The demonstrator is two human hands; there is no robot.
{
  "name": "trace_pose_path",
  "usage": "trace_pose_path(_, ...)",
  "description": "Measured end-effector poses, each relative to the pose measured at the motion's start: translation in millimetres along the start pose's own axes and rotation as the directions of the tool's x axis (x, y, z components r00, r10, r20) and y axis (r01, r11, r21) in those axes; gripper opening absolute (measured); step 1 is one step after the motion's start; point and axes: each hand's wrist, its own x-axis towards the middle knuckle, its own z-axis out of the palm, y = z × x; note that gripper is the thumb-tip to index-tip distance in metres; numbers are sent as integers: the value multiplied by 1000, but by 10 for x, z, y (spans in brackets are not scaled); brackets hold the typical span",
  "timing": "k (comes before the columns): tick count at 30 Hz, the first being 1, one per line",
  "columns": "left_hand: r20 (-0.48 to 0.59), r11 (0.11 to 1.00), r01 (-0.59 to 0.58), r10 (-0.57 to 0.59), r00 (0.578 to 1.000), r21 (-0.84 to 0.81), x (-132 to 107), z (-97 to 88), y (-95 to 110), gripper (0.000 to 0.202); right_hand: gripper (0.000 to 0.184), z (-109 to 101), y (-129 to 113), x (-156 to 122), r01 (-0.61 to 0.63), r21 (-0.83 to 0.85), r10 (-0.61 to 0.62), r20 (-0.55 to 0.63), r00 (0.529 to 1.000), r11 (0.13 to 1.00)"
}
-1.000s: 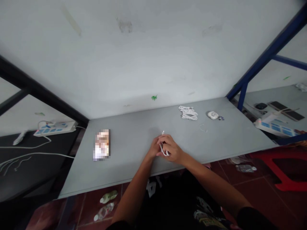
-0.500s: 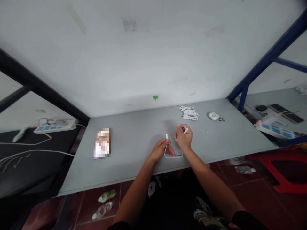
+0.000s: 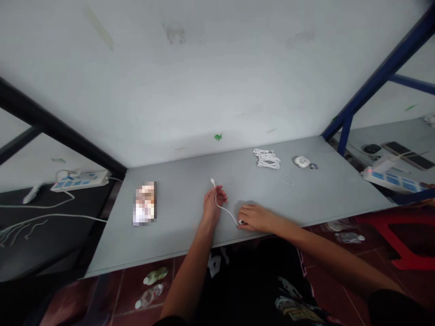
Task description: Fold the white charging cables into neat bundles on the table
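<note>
A white charging cable (image 3: 227, 210) stretches in a slack curve between my two hands, low over the grey tabletop. My left hand (image 3: 214, 201) is closed on it near one end, fingers curled, and the white plug (image 3: 213, 181) sticks out beyond the hand. Near the table's front edge, my right hand (image 3: 253, 218), back upward, is closed around the other part of the cable. Most of what lies under those fingers is hidden. Farther back lies a bundle of folded white cables (image 3: 267, 159).
A white earbud case (image 3: 302, 161) with a small charm sits at the back right, near a thin loop of string (image 3: 287, 180). A blurred-out flat object (image 3: 144, 203) lies on the left. Metal posts flank the table (image 3: 176, 190); power strips (image 3: 81, 180) stand beyond them.
My left hand has moved left, carrying the plug along. My right hand has come down towards the front edge and turned palm down. The cable between them is now straighter.
</note>
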Motion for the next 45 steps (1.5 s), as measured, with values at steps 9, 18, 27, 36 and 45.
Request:
trace_pose_path(9, 142, 906, -156, 107, 984, 394, -48, -64, -133, 64, 19, 58, -141, 6, -69, 418, 202, -284, 937, 906)
trace_pose_path(18, 545, 659, -471, 108, 831, 587, -284, 133, -127, 30, 22, -348, -203, 354, -48, 734, 629, -545, 555, 677)
trace_pose_path(27, 533, 737, -268, -145, 834, 620, -503, 206, -201, 40, 44, -367, -32, 527, 97, 988, 837, 50, 545, -122)
trace_pose_path(36, 402, 920, 378, -386, 830, 102, -510, 141, -207, 31, 49, -367, 77, 437, 92, 958, 648, 111, 753, -271)
trace_pose_path(45, 395, 859, 508, -491, 776, 68, -463, 135, -274, 45, 49, 0, -33, 342, -63, 998, 739, 23, 673, 27)
